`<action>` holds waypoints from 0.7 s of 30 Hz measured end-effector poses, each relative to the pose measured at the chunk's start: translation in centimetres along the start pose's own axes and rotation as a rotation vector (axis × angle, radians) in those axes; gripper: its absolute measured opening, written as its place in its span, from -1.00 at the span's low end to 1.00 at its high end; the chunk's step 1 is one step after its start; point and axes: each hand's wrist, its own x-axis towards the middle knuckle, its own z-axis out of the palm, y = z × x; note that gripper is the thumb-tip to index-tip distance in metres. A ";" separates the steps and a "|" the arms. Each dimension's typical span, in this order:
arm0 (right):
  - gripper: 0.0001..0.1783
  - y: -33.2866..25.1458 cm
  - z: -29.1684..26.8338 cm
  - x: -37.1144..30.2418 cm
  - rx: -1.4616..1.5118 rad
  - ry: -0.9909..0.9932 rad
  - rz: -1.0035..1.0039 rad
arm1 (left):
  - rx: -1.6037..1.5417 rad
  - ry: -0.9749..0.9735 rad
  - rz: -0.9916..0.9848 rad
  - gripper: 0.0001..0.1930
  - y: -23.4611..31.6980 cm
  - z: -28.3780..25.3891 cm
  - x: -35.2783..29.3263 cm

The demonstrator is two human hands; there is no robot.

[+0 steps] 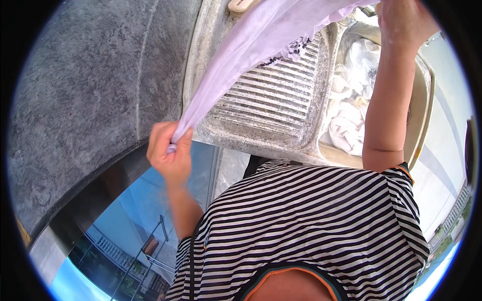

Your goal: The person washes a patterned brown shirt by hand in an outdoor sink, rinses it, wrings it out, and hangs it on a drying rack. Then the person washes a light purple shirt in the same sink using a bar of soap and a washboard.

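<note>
A wet-looking lilac garment (241, 55) with a dark frilled trim is stretched in the air over a ribbed washboard (273, 98). My left hand (169, 150) is closed around its bunched lower end, left of the sink's near corner. At the top right, my right hand (404, 25) is raised beside the garment's far end and appears to grip it; the fingertips are partly cut off by the picture's edge. Below my right forearm, white cloths (346, 125) and a clear plastic bag (362, 57) lie in the basin.
The worn stone sink (246, 138) carries both washboard and basin. A scrubbing brush (241, 5), partly out of view, lies at its far edge. To the left runs a grey stone counter (85, 90). A metal frame (155, 246) stands behind, at the lower left.
</note>
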 end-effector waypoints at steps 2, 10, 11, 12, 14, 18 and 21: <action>-0.89 0.9 1.1 -5.5 -0.086 -0.157 0.132 | 0.053 -0.188 -0.100 -0.83 -1.7 2.5 -2.3; -0.69 4.8 1.4 -12.6 -0.470 -0.602 0.196 | 0.082 -0.417 -0.216 -0.51 -4.6 10.0 -3.9; -0.66 4.2 1.7 -10.2 -0.514 -0.463 0.412 | 0.092 -0.409 -0.207 -0.44 -4.6 11.0 -2.9; -0.68 6.6 1.4 -9.6 -0.459 -0.169 0.327 | 0.102 -0.417 -0.156 -0.46 -4.2 12.5 -1.6; -0.65 10.5 1.9 -8.9 -0.595 -0.136 0.303 | 0.139 -0.442 -0.068 -0.50 -3.6 15.2 0.3; -0.66 20.1 4.5 -20.2 -1.022 -0.494 -0.162 | 0.204 -0.648 -0.079 -0.67 -6.2 17.8 0.1; -0.71 21.1 4.5 -16.6 -1.049 -0.609 0.094 | 0.055 -0.773 -0.066 -0.79 -5.4 15.1 -1.1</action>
